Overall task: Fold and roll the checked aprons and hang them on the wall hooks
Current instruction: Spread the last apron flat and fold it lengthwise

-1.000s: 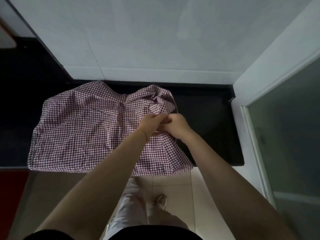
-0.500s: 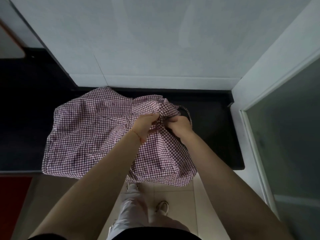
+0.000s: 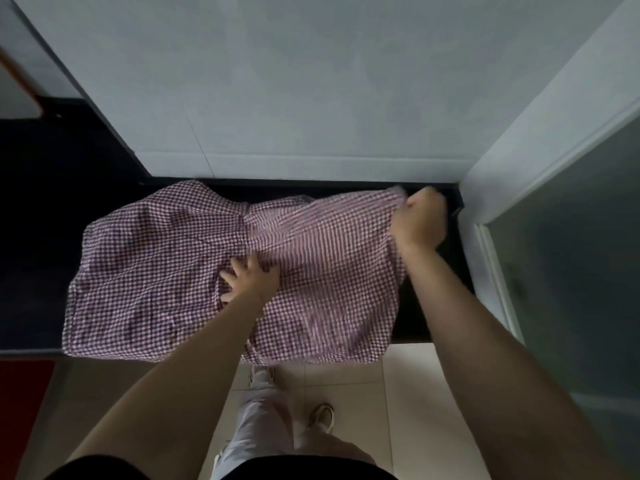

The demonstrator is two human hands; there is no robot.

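Observation:
A red-and-white checked apron (image 3: 149, 271) lies spread over the black countertop (image 3: 436, 306), its near edge hanging over the front. My left hand (image 3: 247, 277) rests flat on the cloth near its middle, fingers spread. My right hand (image 3: 420, 220) grips the apron's upper right corner in a fist and holds it stretched out to the right, near the counter's back right corner. No wall hooks are in view.
A pale tiled wall (image 3: 277, 81) rises right behind the counter. A white frame with a dark glass panel (image 3: 571, 254) closes off the right side. Below the counter edge are light floor tiles (image 3: 408, 410) and my legs and shoes. A red surface (image 3: 20, 403) shows at lower left.
Both hands were bunched together on the cloth's middle. Now the right hand has pulled a corner out to the right, spreading the apron, and the left hand has opened flat on it.

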